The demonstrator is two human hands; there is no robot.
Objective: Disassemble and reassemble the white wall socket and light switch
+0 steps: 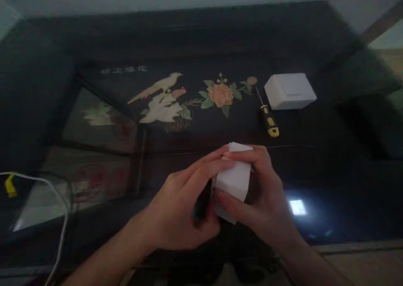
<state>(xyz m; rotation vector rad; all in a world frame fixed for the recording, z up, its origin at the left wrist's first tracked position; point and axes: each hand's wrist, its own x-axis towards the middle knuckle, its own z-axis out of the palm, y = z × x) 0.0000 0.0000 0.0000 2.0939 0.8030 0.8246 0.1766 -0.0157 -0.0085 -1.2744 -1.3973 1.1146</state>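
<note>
Between my two hands, near the front edge of the dark glossy table (176, 172), is a small white box (233, 177). My left hand (185, 198) grips it from the left, its fingers over the top and its thumb low down. From the right, my right hand (262, 189) wraps round the same box, thumb across the near face and fingers over the upper end. Parts of the box are hidden behind the fingers, so I cannot tell whether its flaps are closed.
A screwdriver (268, 120) with a black and yellow handle lies beyond my right hand. Beside it sits another white box (291, 90). At the left, a white cable (64, 219) runs over the table near a yellow piece (10, 186). Bird and flower pictures decorate the tabletop.
</note>
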